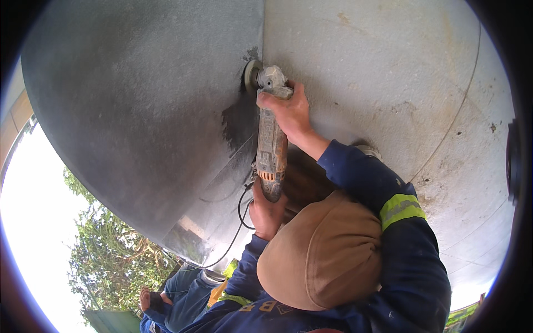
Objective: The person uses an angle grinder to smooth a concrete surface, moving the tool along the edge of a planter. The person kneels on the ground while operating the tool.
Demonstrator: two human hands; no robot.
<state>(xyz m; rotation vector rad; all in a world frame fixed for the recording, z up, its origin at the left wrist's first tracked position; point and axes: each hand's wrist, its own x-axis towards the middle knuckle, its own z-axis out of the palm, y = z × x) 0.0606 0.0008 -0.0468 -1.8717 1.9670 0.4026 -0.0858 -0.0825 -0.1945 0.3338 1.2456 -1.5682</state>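
Observation:
A worn grey angle grinder [272, 139] with orange patches stands nearly upright in front of me, its head at the top. My right hand [288, 108] is closed around the grinder just below its head. Lower down, my left hand [267, 210] wraps its rear end. The pale disc [252, 76] is edge-on at a grey curved metal surface [139, 111], beside the seam. It seems to touch there, but I cannot tell whether it spins. Black smears [240, 122] mark the surface below the disc. A black cord [240, 213] loops from the grinder's rear.
A paler, stained grey wall [388, 72] rises on the right, with a round fitting [369, 150] behind my right sleeve. Brown cloth [322, 252] fills the lower middle. Another person in blue clothing [186, 291] is at lower left, before leafy branches [114, 250].

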